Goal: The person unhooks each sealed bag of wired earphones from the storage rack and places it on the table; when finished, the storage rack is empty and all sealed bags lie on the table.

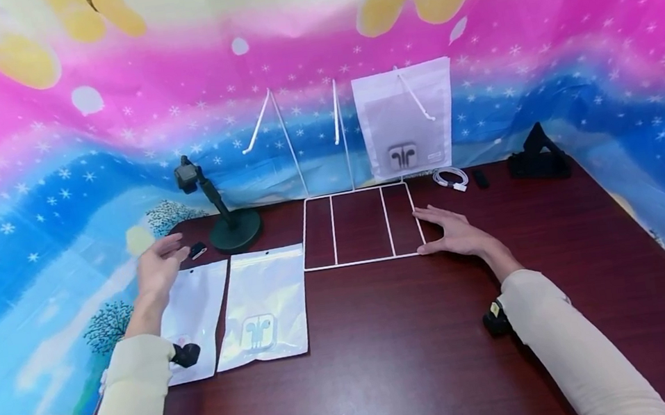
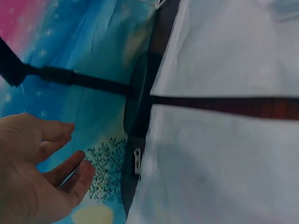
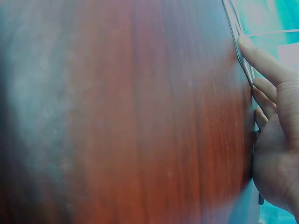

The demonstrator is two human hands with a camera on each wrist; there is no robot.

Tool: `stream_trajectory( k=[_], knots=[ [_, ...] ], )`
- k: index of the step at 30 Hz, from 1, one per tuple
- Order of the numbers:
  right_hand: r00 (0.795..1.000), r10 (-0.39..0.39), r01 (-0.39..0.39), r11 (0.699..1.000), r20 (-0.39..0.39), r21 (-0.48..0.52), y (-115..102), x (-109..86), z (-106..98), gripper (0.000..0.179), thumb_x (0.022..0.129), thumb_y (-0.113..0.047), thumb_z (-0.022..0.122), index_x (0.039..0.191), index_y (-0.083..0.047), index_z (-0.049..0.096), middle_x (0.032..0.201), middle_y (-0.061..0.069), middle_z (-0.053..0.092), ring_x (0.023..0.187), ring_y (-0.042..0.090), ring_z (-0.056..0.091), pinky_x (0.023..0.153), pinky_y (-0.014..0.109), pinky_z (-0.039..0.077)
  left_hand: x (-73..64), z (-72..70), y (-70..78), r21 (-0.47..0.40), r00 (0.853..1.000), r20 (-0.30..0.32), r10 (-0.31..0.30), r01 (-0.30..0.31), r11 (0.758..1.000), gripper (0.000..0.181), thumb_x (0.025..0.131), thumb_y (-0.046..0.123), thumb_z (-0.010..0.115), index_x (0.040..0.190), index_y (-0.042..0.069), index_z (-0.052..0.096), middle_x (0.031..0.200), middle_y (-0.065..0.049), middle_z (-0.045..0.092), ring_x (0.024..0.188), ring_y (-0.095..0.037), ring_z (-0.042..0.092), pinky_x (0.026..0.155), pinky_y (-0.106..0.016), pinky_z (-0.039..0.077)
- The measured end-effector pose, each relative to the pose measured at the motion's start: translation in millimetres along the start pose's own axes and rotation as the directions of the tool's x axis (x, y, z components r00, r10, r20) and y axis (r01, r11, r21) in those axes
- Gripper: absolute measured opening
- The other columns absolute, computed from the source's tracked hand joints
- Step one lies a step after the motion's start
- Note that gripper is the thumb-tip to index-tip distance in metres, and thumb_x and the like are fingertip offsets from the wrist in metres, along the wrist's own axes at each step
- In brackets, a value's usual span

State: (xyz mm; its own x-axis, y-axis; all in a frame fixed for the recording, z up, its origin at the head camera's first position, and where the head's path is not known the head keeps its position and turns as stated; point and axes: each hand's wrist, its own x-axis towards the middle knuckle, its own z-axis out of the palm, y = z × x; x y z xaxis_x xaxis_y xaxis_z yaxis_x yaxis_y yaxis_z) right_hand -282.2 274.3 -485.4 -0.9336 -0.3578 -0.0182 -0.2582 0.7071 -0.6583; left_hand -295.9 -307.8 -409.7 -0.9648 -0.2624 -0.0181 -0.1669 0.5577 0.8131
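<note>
My left hand (image 1: 158, 272), its fingers loosely bent, hovers over the upper edge of the left white pouch (image 1: 201, 309) and holds nothing. A second white zip pouch (image 1: 272, 278), with earphones in a case (image 1: 258, 332) at its lower part, lies flat beside it. At the right side of a white wire display rack (image 1: 367, 260) is my right hand (image 1: 455, 230), thumb and fingers spread. In the right wrist view the thumb of this hand (image 3: 280, 135) meets the wire frame. One pouch (image 1: 404, 107) with earphones hangs on the rack's right hook; two other hooks hold nothing.
Behind the pouches stands a dark green round-based stand (image 1: 236, 231), with a small black object (image 1: 197, 250) near it. Right of the rack lie a coiled white cable (image 1: 450, 179), a small black item (image 1: 480, 179) and a black holder (image 1: 538, 156). A printed cloth (image 1: 298, 44) surrounds the table (image 1: 379, 369).
</note>
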Motion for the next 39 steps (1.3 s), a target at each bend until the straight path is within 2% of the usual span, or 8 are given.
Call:
stream_trajectory(
  k=[5,10,12,17,23,26,32,39],
  knots=[
    [1.0,0.001,-0.001,1.0,0.003,-0.004,1,1.2,2,0.09,0.09,-0.039,0.081,0.163,-0.01,0.035,0.17,0.019,0.022,0.159,0.039,0.01,0.121,0.067,0.006,-7.2,29.0,25.9,-0.008,0.995,0.048,0.088,-0.087,0.996,0.047,0.108,0.018,0.058,0.154,0.012,0.051,0.155,-0.018,0.05,0.141,-0.037,0.046,0.114,-0.053,0.043],
    [1.0,-0.002,0.002,1.0,0.001,-0.001,1,1.7,3,0.09,0.089,-0.037,0.082,0.162,-0.01,0.036,0.17,0.019,0.023,0.159,0.039,0.011,0.12,0.068,0.007,-13.4,63.1,42.0,0.0,0.969,0.162,0.186,-0.189,0.982,0.048,0.106,0.019,0.062,0.152,0.01,0.054,0.154,-0.019,0.05,0.142,-0.038,0.046,0.112,-0.056,0.044],
    [1.0,-0.008,0.008,1.0,0.001,-0.002,1,2.0,3,0.09,0.089,-0.037,0.082,0.162,-0.009,0.036,0.17,0.02,0.024,0.158,0.039,0.011,0.12,0.068,0.007,-15.7,77.8,47.5,-0.005,0.955,0.214,0.204,-0.207,0.978,0.048,0.106,0.02,0.063,0.151,0.01,0.054,0.154,-0.02,0.051,0.142,-0.038,0.046,0.112,-0.056,0.044],
    [1.0,-0.015,0.015,1.0,-0.001,-0.002,-1,3.0,3,0.09,0.089,-0.037,0.082,0.162,-0.009,0.037,0.17,0.02,0.025,0.158,0.039,0.011,0.12,0.068,0.007,-20.9,113.8,60.0,-0.015,0.926,0.319,0.202,-0.208,0.978,0.046,0.105,0.018,0.064,0.15,0.011,0.055,0.149,-0.017,0.055,0.133,-0.036,0.054,0.109,-0.051,0.048],
    [1.0,-0.011,0.011,1.0,0.005,0.002,-1,4.5,4,0.09,0.09,-0.037,0.082,0.162,-0.01,0.036,0.17,0.02,0.023,0.158,0.04,0.01,0.12,0.068,0.006,-24.1,144.8,66.8,-0.008,0.896,0.381,0.228,-0.244,0.97,0.042,0.103,0.012,0.066,0.145,0.008,0.059,0.138,-0.019,0.063,0.116,-0.034,0.064,0.097,-0.043,0.055],
    [1.0,-0.011,0.011,1.0,0.001,-0.002,-2,5.3,4,0.09,0.09,-0.038,0.081,0.162,-0.01,0.036,0.17,0.02,0.023,0.158,0.04,0.01,0.12,0.068,0.006,-22.7,154.5,64.7,-0.007,0.894,0.379,0.239,-0.256,0.967,0.042,0.102,0.011,0.067,0.143,0.006,0.061,0.138,-0.018,0.064,0.11,-0.032,0.066,0.092,-0.038,0.056],
    [1.0,-0.009,0.009,1.0,0.01,-0.005,-3,5.1,3,0.09,0.091,-0.04,0.081,0.163,-0.011,0.035,0.17,0.019,0.022,0.159,0.039,0.01,0.12,0.068,0.006,-20.7,164.2,56.0,0.012,0.911,0.356,0.209,-0.228,0.974,0.043,0.1,0.008,0.07,0.142,0.008,0.063,0.138,-0.015,0.065,0.107,-0.029,0.068,0.09,-0.036,0.055],
    [1.0,0.001,-0.001,1.0,0.003,-0.013,0,-0.1,0,0.09,0.091,-0.04,0.08,0.163,-0.01,0.034,0.17,0.019,0.022,0.159,0.04,0.009,0.12,0.068,0.005,-20.7,172.9,53.7,0.056,0.905,0.348,0.246,-0.282,0.958,0.041,0.097,0.002,0.07,0.136,0.01,0.069,0.104,-0.016,0.077,0.098,-0.027,0.07,0.088,-0.036,0.051]
  ],
)
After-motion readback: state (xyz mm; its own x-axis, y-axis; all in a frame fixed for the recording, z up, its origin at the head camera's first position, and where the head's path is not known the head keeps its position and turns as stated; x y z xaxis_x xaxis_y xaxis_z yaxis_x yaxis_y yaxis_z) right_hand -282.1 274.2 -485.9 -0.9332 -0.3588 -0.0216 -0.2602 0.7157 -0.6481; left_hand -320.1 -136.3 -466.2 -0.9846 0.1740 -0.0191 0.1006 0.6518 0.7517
